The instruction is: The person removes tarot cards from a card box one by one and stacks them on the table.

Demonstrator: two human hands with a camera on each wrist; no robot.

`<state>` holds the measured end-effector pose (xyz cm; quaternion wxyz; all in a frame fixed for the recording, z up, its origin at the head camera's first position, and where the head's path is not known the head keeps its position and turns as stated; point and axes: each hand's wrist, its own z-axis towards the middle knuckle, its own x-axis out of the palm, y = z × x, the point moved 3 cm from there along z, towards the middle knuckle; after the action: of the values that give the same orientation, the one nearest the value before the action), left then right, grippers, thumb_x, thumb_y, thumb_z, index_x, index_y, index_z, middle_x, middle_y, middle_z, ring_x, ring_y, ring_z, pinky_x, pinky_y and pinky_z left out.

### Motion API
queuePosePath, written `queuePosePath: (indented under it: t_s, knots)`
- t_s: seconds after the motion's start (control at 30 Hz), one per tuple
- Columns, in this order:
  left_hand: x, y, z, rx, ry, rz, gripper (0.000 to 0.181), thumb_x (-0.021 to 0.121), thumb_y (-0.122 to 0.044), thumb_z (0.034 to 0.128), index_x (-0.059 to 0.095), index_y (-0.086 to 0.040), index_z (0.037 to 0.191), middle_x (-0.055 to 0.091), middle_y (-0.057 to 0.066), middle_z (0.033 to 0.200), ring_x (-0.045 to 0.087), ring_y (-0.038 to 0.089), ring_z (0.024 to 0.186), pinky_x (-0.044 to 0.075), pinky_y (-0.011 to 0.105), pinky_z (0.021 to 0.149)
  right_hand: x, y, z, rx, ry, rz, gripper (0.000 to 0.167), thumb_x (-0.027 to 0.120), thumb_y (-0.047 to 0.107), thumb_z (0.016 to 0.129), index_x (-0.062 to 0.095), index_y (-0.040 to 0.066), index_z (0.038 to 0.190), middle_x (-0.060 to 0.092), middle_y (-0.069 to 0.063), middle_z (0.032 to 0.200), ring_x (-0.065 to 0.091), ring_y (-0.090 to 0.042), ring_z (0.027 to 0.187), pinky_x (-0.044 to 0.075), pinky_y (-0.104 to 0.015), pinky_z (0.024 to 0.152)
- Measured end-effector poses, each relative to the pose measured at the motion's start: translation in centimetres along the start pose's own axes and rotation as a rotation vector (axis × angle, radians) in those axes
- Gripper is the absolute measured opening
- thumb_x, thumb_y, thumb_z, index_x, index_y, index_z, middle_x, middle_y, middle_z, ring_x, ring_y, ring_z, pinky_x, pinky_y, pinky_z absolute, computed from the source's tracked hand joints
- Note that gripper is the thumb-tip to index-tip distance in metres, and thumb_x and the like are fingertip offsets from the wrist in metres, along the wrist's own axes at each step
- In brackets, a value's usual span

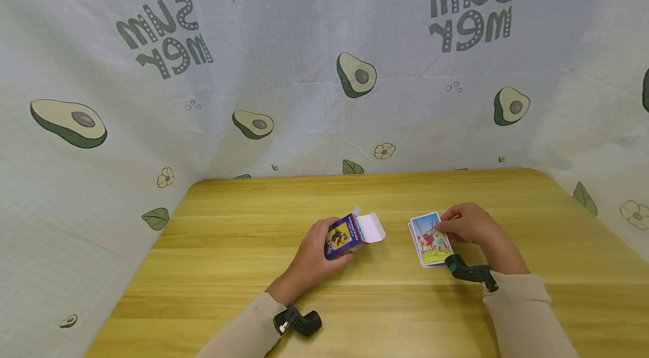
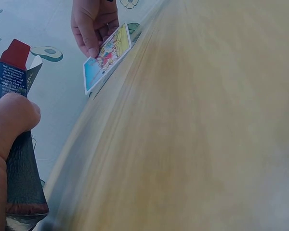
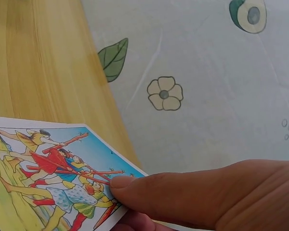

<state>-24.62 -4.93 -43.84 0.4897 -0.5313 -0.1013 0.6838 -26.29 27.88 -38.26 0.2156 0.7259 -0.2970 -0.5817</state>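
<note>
Card stack (image 1: 430, 239), right of ctr in head view, lower L in R wrist view; R hand (image 1: 471, 228) pinches its edge, thumb on the picture face, fingertip beneath; R wrist cam shows the thumb (image 3: 159, 192) & figures w/ staffs close up, but no box. Tarot box (image 1: 341, 238), approx ctr of head view, apart from stack; L hand (image 1: 314, 248) grips it, fingers curled round far side, thumb near side; head view gives front art & open white flap (image 1: 372, 227); L wrist view instead has small-print side & red flap (image 2: 15, 54), upper L. Wood table (image 1: 228, 268) below, lower half of head view; avocado-print cloth (image 1: 304, 36) behind, upper half.
</note>
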Motion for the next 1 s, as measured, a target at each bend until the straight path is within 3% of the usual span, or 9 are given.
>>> queuePosePath:
  t_s: [1.0]
  knots:
    - [0.1,0.1,0.0,0.007,0.0,0.002,0.073,0.08,-0.03,0.0782,0.042,-0.011,0.138,0.053,0.002,0.123,0.05,0.013,0.103,0.047,0.032,0.087,0.9,-1.1,0.7,0.046,0.009,-0.033,0.029,0.068,0.016,0.087,0.061,-0.01,0.099,0.06,-0.017,0.086,0.053,-0.025,0.077,0.047,-0.03,0.064]
